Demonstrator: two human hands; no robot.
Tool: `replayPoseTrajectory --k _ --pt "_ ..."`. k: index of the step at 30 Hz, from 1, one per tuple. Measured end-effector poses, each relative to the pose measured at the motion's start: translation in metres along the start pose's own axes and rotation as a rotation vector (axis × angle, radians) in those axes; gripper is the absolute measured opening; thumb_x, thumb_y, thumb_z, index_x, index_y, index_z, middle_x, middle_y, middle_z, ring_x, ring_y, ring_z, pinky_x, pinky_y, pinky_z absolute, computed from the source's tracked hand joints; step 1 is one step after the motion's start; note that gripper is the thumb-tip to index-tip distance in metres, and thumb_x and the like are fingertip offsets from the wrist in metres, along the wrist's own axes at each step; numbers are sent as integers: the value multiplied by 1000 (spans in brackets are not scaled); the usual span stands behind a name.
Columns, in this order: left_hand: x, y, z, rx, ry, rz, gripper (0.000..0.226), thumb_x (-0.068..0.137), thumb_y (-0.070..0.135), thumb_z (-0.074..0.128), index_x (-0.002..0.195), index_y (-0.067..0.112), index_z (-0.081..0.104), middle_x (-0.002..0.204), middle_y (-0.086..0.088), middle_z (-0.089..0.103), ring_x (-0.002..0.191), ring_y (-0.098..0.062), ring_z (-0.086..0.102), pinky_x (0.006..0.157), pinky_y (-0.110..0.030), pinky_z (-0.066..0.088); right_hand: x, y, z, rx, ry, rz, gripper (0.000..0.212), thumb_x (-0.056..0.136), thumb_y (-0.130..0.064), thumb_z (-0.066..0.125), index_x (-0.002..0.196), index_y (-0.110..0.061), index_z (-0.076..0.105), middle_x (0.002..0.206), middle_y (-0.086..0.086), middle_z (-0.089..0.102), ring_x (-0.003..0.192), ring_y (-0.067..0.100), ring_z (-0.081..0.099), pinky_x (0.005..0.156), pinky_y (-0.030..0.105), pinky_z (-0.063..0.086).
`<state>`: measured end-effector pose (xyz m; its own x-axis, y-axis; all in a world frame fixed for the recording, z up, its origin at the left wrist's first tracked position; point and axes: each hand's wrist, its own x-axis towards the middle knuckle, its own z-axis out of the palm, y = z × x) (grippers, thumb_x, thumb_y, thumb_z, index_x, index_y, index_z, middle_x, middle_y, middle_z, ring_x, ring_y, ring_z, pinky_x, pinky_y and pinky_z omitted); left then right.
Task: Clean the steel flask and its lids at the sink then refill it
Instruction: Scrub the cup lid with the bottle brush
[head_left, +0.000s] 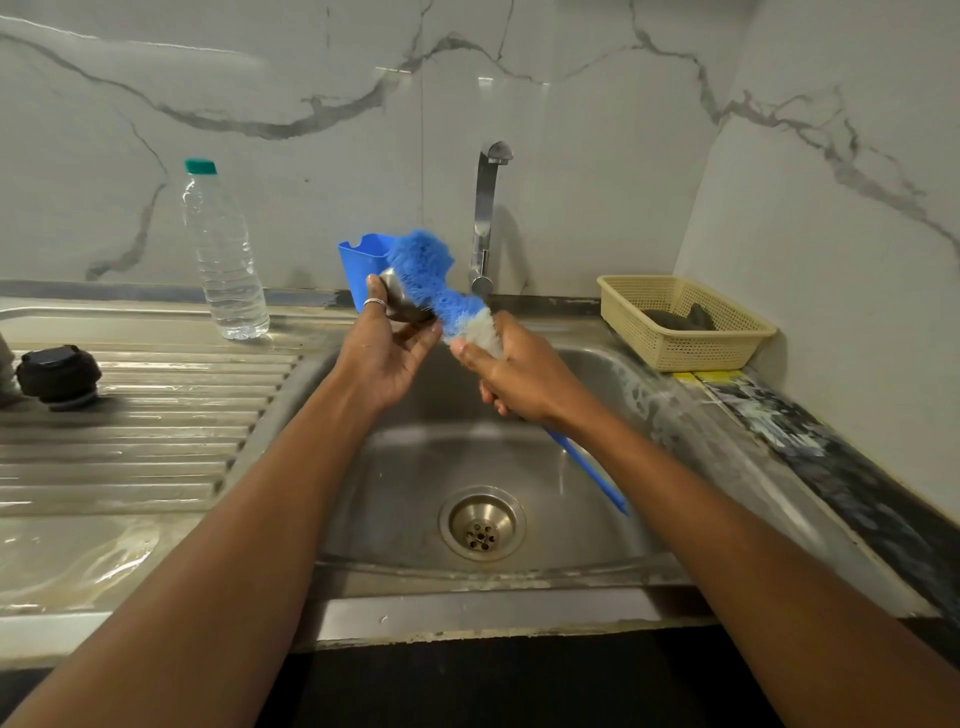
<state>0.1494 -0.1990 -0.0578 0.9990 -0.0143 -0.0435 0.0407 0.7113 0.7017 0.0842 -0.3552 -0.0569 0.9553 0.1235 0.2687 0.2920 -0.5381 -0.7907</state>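
My left hand (387, 345) holds a small steel lid (402, 301) over the back of the sink basin (597, 499). A bottle brush (434, 278) with blue and white bristles presses against that lid. My right hand (519, 379) grips the brush just below the bristles, and its blue handle (592, 473) trails down over the basin. A black inner lid (60, 376) rests on the ribbed drainboard (171, 415) at the left. The flask body is only a sliver at the left edge (6, 374), if that is it.
A clear water bottle (223, 254) with a green cap stands on the drainboard's back. The steel tap (485, 218) rises behind the basin, with a blue plastic holder (363, 260) to its left. A beige basket (685, 322) holding a dark scrubber sits at the right.
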Motion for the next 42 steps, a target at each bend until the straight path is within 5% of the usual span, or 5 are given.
replayPoseTrajectory --k 9,13,23,34,42 --pt "-2 3 -3 -29 16 -20 34 110 34 40 86 13 53 76 -7 63 79 -25 75 86 -42 62 1 1 2 -83 -25 -20 37 98 -51 58 125 -26 51 70 -1 67 53 8 61 56 29 51" --pt "0 5 -7 -55 1 -80 45 103 46 51 124 8 62 108 -17 73 104 -30 73 97 -42 58 4 0 -2 -41 38 30 31 99 -46 60 117 -22 53 69 0 67 46 5 57 52 26 46" --pt "0 7 -8 79 20 -105 32 91 37 52 110 15 64 97 -7 71 70 -19 63 58 -25 51 1 -3 -23 -85 -21 62 34 94 -51 66 111 -22 63 76 -5 67 51 14 66 50 27 50" --pt "3 1 -10 367 15 64 20 96 44 62 96 23 64 81 5 69 66 -12 59 51 -22 37 3 11 -29 -1141 459 -491 10 87 -26 72 95 -20 69 76 0 62 67 30 62 51 30 27" --pt "5 -1 -10 289 -119 90 35 88 39 74 112 17 63 93 -1 72 82 -16 68 73 -31 50 -6 -4 -21 231 -182 302 42 97 -52 62 100 -11 70 68 1 65 44 7 50 35 19 33"
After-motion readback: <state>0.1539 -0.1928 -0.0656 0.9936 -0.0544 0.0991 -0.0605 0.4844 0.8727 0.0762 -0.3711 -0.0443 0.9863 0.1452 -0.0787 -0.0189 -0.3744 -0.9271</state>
